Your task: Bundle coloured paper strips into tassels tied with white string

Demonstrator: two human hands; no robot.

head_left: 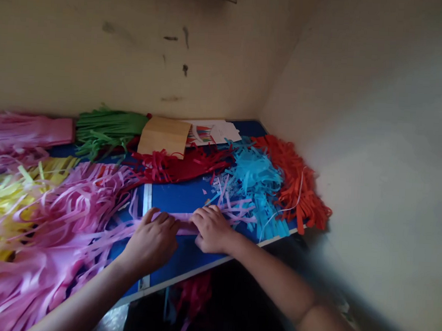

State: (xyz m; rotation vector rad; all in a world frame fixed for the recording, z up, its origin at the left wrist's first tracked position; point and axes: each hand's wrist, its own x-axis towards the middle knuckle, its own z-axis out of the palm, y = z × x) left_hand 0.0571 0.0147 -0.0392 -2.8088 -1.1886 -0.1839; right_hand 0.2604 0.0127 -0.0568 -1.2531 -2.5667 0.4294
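Note:
A strip of lilac fringed paper [184, 224] lies across the blue tabletop near its front edge, with loose tassels spreading from both ends. My left hand [155, 239] is closed over the strip's left part, fingers curled down on it. My right hand [211, 229] grips the right part in the same way, a short way off. Between the two hands a flat, rolled-looking stretch of the paper shows. Past my right hand, lilac fringes [240, 210] fan out. The undersides of both hands and the fingertips are hidden.
Heaps of fringed paper surround the blue table [174, 195]: pink [61, 270], yellow [20, 198], green [111, 124], red [183, 168], light blue [258, 173] and orange [298, 185]. A brown paper piece [165, 136] and a white printed box [215, 132] lie behind. Walls close in behind and at right.

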